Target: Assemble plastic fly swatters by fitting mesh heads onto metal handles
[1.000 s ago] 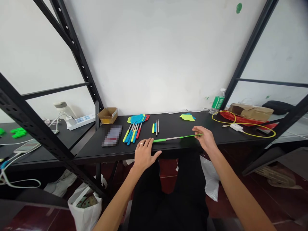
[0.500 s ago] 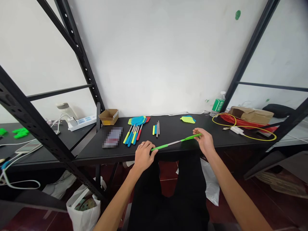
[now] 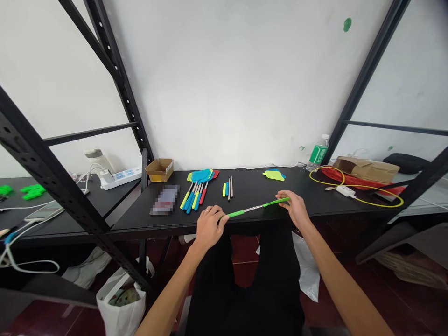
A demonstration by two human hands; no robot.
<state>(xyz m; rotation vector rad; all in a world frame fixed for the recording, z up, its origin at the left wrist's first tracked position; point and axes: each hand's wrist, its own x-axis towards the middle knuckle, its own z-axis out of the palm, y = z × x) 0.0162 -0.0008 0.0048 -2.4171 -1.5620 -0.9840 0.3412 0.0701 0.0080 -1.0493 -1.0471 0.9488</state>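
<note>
Swatter (image 3: 253, 208) slants crosswise, head (image 3: 273, 202) rightward; left fingers (image 3: 216, 212) grip handle (image 3: 236, 213), right fingers (image 3: 284, 193) hold head.

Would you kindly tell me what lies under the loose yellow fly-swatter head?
A blue head peeks out from beneath the yellow head; its remainder, and anything else there, is covered.

Green swatter (image 3: 253, 208) partly hidden, phone (image 3: 165, 199) pixelated

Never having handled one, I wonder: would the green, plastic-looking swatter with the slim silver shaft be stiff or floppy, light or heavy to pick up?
The slim silver shaft runs straight between left hand and right hand, so probably stiff. The thin green head, seen nearly edge-on, may flex. Such slender parts suggest the whole green swatter is light.
</note>
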